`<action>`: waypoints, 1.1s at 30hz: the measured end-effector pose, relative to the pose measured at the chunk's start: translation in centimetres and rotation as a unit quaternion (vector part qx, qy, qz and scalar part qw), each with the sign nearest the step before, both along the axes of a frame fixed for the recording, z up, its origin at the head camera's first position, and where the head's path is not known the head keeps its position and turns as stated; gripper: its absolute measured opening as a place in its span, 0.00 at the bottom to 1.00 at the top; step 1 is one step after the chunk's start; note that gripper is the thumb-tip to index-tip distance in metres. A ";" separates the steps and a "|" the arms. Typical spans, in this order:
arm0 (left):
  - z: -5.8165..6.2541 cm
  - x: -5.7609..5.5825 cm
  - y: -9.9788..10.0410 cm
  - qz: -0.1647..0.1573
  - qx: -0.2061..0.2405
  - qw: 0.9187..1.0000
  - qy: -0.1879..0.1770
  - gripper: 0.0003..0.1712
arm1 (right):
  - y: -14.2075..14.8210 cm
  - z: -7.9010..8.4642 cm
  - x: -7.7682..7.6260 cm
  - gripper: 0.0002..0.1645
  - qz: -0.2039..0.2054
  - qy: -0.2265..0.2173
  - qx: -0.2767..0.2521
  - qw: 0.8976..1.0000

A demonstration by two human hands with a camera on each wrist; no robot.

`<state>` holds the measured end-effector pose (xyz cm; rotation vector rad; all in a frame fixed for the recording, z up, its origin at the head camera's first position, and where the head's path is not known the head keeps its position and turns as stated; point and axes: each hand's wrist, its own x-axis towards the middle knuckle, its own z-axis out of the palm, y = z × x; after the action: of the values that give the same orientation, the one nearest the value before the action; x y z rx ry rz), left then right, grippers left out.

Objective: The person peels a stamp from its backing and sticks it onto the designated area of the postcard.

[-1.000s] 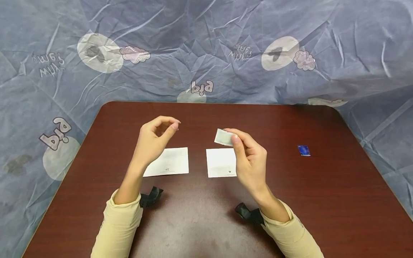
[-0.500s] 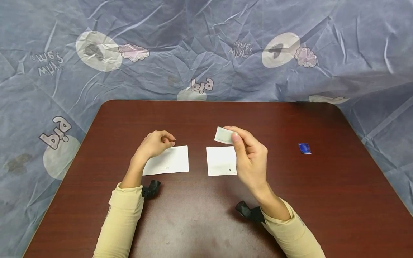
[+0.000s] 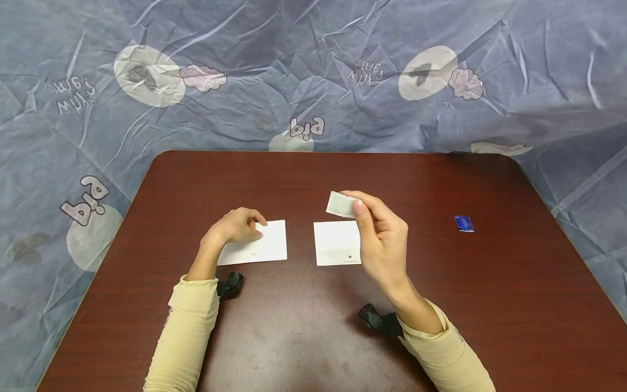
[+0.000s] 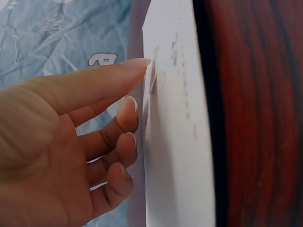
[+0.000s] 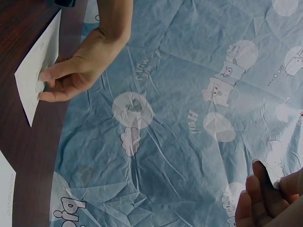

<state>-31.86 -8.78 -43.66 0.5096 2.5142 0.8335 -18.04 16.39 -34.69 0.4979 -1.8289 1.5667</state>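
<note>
On the left of the table lies a white rectangular paper with small print [image 3: 273, 243], like an envelope or postcard. My left hand [image 3: 234, 226] is over it, palm down, with thumb and index fingertips at its surface and a gap between them. In the left wrist view, the thumb tip meets the paper [image 4: 182, 142], where a small bit looks raised; the other fingers curve loosely beside it. My right hand [image 3: 387, 237] is raised and pinches a small pale rectangular piece [image 3: 339, 204] between thumb and index finger. A second white paper [image 3: 337, 243] lies below it, partly hidden by that hand.
A small blue rectangle [image 3: 463, 224] lies on the right part of the brown table [image 3: 490, 299]. Black wrist straps with cameras [image 3: 379, 320] jut inward from both sleeves. Behind the table hangs a creased blue-grey printed sheet [image 3: 313, 65].
My left hand has come down from above the left paper to its surface, its thumb and index finger parting. The right hand keeps the pale piece raised in nearly the same place.
</note>
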 end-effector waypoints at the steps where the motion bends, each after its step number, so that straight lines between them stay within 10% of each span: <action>1: 0.0 0.0 0.0 0.003 0.000 1.000 0.003 0.14 | 0.0 0.0 0.0 0.13 0.000 0.000 0.000 1.000; 33: -0.1 -0.3 -0.6 0.026 -0.013 1.000 -0.001 0.07 | 0.0 -0.1 -0.1 0.13 0.012 -0.011 -0.004 1.000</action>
<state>-32.16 -9.39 -43.80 0.4373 2.5426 0.8175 -18.10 16.36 -34.78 0.5017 -1.8387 1.6014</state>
